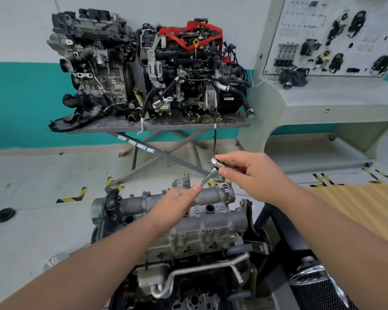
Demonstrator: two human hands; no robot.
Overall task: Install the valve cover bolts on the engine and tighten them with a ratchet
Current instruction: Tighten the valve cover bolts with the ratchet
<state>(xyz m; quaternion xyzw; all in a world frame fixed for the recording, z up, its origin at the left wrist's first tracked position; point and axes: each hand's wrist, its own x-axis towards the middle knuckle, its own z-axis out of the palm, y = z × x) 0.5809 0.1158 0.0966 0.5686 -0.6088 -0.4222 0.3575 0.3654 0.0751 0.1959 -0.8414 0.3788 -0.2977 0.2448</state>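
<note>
While both arms reach forward above the engine [188, 224], the two hands hold one small ratchet [211, 173] in the air between them. The left hand [177, 202] grips the lower end of the handle, with the thumb tip pressed on the metal. The right hand [251, 171] pinches the shiny head of the ratchet between thumb and fingers. The tool is tilted, its head higher than its handle, and it touches no part of the engine. The grey valve cover [211, 222] lies just below the hands. Small bolts seem to sit along its edge, but they are too small to be sure. Behind, two other engines [143, 68] stand on a metal table [157, 126].
</note>
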